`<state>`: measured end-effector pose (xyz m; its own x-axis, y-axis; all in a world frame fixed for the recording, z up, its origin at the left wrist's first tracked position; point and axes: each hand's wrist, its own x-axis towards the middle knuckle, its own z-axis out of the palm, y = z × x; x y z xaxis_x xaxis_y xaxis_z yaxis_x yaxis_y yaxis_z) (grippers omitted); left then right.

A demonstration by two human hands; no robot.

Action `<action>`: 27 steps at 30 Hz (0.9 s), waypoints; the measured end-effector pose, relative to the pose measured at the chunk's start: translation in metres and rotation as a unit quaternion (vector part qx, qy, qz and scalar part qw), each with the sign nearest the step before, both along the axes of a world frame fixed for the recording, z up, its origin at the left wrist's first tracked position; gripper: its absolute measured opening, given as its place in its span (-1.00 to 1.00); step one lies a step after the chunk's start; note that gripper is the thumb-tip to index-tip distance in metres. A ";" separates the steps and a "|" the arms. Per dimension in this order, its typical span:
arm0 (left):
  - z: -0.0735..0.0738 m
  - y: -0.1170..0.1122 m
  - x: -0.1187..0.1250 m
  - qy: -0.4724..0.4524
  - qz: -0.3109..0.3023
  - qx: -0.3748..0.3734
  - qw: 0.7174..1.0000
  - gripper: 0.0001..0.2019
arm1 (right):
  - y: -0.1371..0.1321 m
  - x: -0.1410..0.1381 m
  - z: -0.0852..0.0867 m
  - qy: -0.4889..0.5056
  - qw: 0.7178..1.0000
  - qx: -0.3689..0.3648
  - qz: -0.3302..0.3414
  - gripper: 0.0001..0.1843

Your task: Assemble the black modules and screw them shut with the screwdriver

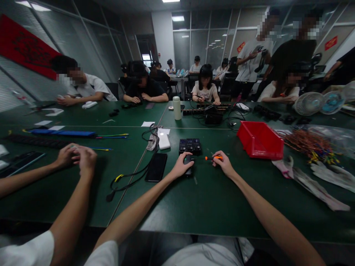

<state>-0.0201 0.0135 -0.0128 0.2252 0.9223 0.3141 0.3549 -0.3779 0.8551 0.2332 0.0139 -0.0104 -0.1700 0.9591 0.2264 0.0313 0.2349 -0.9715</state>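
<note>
My left hand (181, 167) is closed round a small black block-shaped part (189, 170) that rests on the green table. In my right hand (224, 165) is a small screwdriver (218, 157) with an orange and black handle. Its thin shaft points left towards the black part, and I cannot make out whether the tip touches it. Just beyond my left hand sits a row of black blocks (190, 145) placed side by side.
A red bin (260, 142) stands to the right, near a bundle of copper wires (307, 142) and gloves (318, 186). On the left lie a black phone (156, 167), a white power bank (163, 139) and a black cable (130, 176). A co-worker's hands (80, 157) are farther left.
</note>
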 end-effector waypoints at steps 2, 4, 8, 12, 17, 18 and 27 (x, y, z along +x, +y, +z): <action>0.000 0.000 0.000 -0.003 0.003 -0.001 1.000 -0.66 | -0.001 0.000 0.002 -0.010 1.000 0.001 0.005 -0.74; 0.000 0.000 0.000 -0.003 0.001 0.000 1.000 -0.68 | -0.001 0.000 0.004 -0.024 1.000 0.002 0.013 -0.74; 0.000 -0.001 -0.004 -0.010 -0.011 0.003 1.000 -0.72 | -0.001 -0.002 0.006 -0.034 0.999 -0.001 0.024 -0.72; -0.001 0.000 -0.007 -0.010 -0.023 0.001 1.000 -0.72 | -0.001 -0.003 0.006 -0.040 0.999 -0.011 0.031 -0.69; -0.002 0.002 -0.009 0.001 -0.038 0.003 0.999 -0.71 | 0.000 -0.003 0.003 -0.037 0.998 -0.028 0.044 -0.70; -0.003 0.003 -0.009 0.002 -0.041 0.004 0.999 -0.71 | 0.000 -0.002 0.003 -0.037 0.998 -0.035 0.047 -0.70; -0.004 0.004 -0.009 0.016 -0.039 -0.005 0.999 -0.71 | 0.000 -0.003 0.002 -0.032 0.996 -0.058 0.058 -0.68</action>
